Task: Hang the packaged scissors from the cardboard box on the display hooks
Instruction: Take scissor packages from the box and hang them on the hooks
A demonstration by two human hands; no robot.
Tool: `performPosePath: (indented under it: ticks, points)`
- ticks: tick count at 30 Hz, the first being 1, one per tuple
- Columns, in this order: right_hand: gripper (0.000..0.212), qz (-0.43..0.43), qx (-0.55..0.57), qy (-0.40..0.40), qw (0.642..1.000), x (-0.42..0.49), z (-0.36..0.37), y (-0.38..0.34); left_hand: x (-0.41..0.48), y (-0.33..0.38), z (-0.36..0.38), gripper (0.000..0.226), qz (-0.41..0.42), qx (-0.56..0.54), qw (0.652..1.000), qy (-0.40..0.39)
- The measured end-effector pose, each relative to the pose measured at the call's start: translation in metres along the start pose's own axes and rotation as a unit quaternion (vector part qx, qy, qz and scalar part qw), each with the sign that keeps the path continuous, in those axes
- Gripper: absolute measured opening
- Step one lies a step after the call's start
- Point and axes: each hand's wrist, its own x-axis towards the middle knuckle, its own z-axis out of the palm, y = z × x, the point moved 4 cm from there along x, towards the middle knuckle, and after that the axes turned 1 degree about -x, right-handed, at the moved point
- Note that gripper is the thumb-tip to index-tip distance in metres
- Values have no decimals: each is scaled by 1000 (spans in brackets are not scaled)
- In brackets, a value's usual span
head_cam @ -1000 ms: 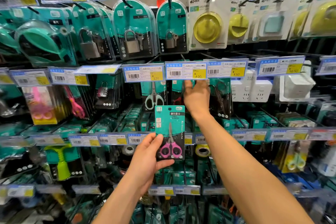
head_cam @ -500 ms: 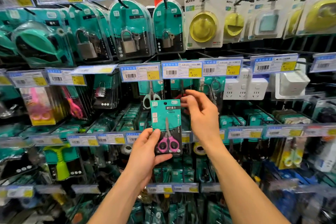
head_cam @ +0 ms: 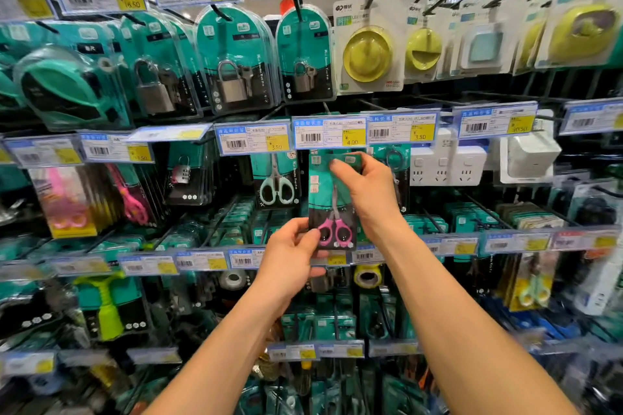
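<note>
1. While I watch through the head camera, both hands are raised to the middle row of the far display wall. Between them is the flat teal-and-black card scissors pack point(head_cam: 332, 202), glossy at the front, with small scissors with round pink handles sealed in its lower half.
2. The left hand point(head_cam: 293, 256) grips the pack's lower left corner. The thumb lies across the front beside the pink handles, and the fingers are tucked behind the card.
3. The right hand point(head_cam: 367, 189) pinches the upper right part of the pack, with its fingertips curled over the front near the top edge.
4. I see the pack standing upright, its top edge just under the white-and-yellow paper price tag point(head_cam: 328, 133) marked 4.00, which sits in a clear plastic sleeve. I cannot tell whether the hanging hole is on a hook, because the tag hides that spot.
5. Just to the left hangs a similar teal card pack of pale green-handled scissors point(head_cam: 276, 184). To the right sit white, blocky plastic socket adapters point(head_cam: 445, 167).
6. In the row above, domed clear blister packs point(head_cam: 236, 61) hold grey metal padlocks on teal card. Right of them are round yellow plastic discs point(head_cam: 367, 54) on white cards.
7. Below the right wrist, behind the lower price rail, is a yellowish roll of tape point(head_cam: 367, 274).
</note>
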Motion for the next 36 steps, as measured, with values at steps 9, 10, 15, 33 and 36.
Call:
performPosePath:
  ticks: [9,10,15,33,36]
  points:
    - [15,-72,53,61,994,12,-4,-14,13,15,6,22,58,16,998,13]
    - [16,-68,49,64,994,14,-3,-14,15,16,5,22,61,12,998,18]
    - [19,-52,-2,80,995,23,4,-11,21,17,6,26,63,10,998,28]
    - [49,-54,-263,86,959,-20,12,2,44,22,-3,19,68,95,990,83]
    - [59,-76,-340,44,936,-43,18,23,49,26,-4,19,87,154,981,83]
